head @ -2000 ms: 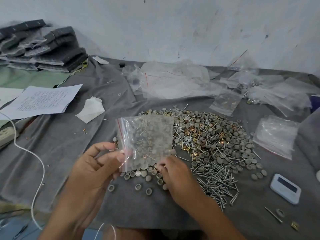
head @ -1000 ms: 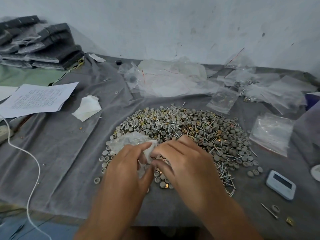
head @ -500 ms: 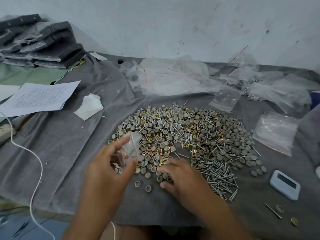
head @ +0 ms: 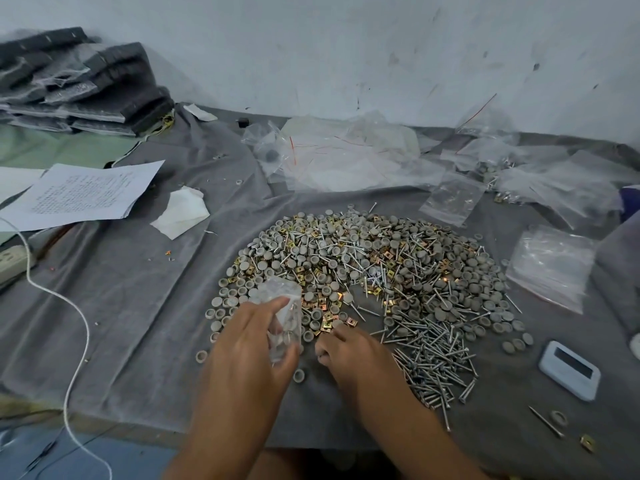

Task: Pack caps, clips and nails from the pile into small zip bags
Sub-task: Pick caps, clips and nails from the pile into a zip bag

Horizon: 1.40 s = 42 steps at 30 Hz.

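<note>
The left hand (head: 254, 344) grips a small zip bag (head: 282, 318) upright between thumb and fingers, just above the near-left edge of the pile (head: 374, 282) on the grey-clothed surface (head: 121, 306). The right hand (head: 349, 355) rests at the pile's near edge with its fingers curled down among gold clips (head: 327, 322) and grey caps (head: 313, 315); whether it pinches a piece cannot be told.

The step in hand looks like picking parts to drop into the bag. To do it well, the left hand should keep the bag's mouth spread and close beside the picking fingers, so each piece travels little — and the nails (head: 429, 355), heaped at the right, are best fed in head first so their points do not pierce the film.

The held bag seems to hold a few pale pieces, blurred. Empty bags (head: 550, 265) lie stacked at the right; farther back, loose bags (head: 540, 178) show some parts inside.
</note>
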Each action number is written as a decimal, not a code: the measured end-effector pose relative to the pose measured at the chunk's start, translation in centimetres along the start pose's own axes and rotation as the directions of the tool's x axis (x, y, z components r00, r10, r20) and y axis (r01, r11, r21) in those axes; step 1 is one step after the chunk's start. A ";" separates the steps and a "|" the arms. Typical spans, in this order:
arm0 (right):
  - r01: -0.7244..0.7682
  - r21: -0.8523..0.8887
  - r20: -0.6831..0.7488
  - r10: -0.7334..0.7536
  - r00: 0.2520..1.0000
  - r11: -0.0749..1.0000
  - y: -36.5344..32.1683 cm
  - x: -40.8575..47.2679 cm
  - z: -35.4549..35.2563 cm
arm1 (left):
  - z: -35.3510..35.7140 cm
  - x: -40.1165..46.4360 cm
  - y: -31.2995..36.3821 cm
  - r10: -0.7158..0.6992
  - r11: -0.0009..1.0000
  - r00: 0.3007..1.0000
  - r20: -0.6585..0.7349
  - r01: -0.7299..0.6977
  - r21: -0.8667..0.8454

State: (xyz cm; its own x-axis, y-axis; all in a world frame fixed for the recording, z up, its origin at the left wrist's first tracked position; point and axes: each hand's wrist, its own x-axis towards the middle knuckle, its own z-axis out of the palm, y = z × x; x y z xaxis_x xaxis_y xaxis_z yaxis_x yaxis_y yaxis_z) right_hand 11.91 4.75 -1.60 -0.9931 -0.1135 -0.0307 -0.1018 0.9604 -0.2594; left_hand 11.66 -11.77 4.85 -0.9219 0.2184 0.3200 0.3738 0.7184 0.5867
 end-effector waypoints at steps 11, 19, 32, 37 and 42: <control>0.286 0.646 -0.519 0.132 0.844 0.708 -2.0 -2.3 -5.8 | 1.4 -0.1 -0.2 0.006 1.000 0.999 0.040 -0.006 -0.010; 0.362 0.377 -0.580 -0.088 0.810 0.852 -3.0 -2.0 -5.7 | 1.4 0.3 0.1 0.014 1.000 1.000 0.007 -0.014 -0.010; 0.072 0.425 -0.296 0.064 0.953 0.903 1.5 -2.2 -4.4 | 0.6 0.2 -0.7 -0.028 0.999 1.000 -0.011 0.027 -0.023; -0.006 0.212 -0.043 0.015 0.999 0.977 0.8 -1.7 -1.8 | 0.6 -0.1 -0.5 -0.009 1.000 1.000 -0.010 0.009 -0.020; -0.018 0.082 -0.048 0.022 0.999 0.996 0.2 -0.5 -0.6 | 0.9 -0.2 -0.2 -0.018 1.000 1.000 0.002 0.018 0.001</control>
State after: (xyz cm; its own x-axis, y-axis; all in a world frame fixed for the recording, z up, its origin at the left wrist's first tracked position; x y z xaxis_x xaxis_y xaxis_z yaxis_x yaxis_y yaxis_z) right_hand 12.39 5.13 -1.02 -0.9967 -0.0800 0.0104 -0.0788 0.9381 -0.3373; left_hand 11.73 -11.36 3.97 -0.9285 0.2067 0.3083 0.3573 0.7229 0.5913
